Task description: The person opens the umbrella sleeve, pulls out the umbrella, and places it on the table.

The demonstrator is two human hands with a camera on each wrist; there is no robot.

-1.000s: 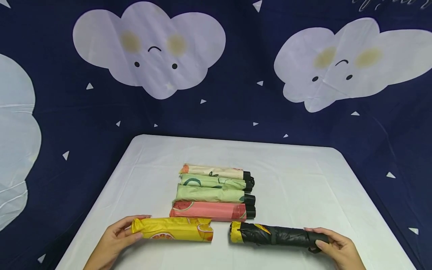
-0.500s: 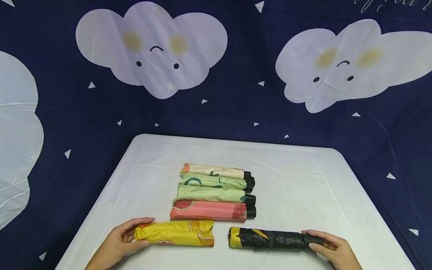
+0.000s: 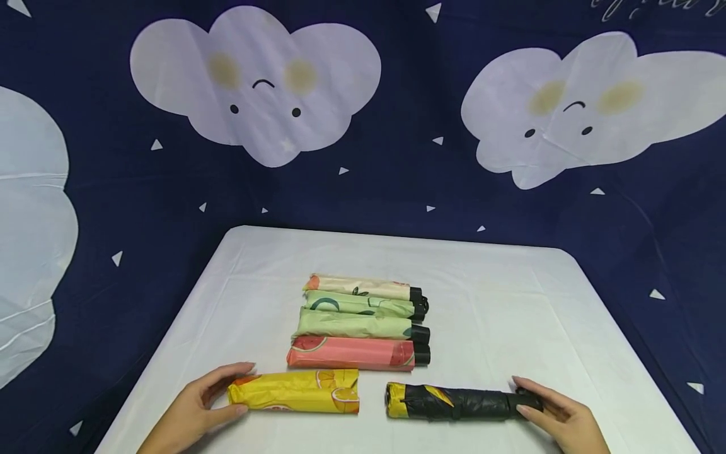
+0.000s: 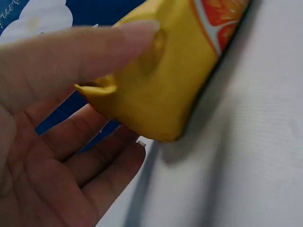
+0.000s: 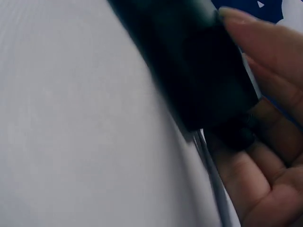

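Near the front of the table, a yellow umbrella sleeve (image 3: 297, 391) with orange-slice print lies lengthwise, its straight-cut end facing right. My left hand (image 3: 193, 403) is at its left end, thumb against it and fingers spread apart. In line with the sleeve lies a folded black umbrella (image 3: 454, 402), yellow at its left tip. Its handle (image 5: 203, 71) is beside my right hand (image 3: 561, 413). The thumb is against the handle while the index finger stands away from it, loosely spread. Part of the right palm is cut off in the right wrist view.
Behind the sleeve, several sleeved umbrellas lie in a close stack, black handles to the right. The nearest is a pink umbrella (image 3: 351, 353); a cream umbrella (image 3: 360, 287) is farthest. They rest on a white table (image 3: 499, 302) before a dark blue cloud-print cloth (image 3: 408, 183).
The yellow sleeve and black umbrella have come slightly nearer the front edge. Both hands have loosened, their index fingers lifting off the sleeve and handle.
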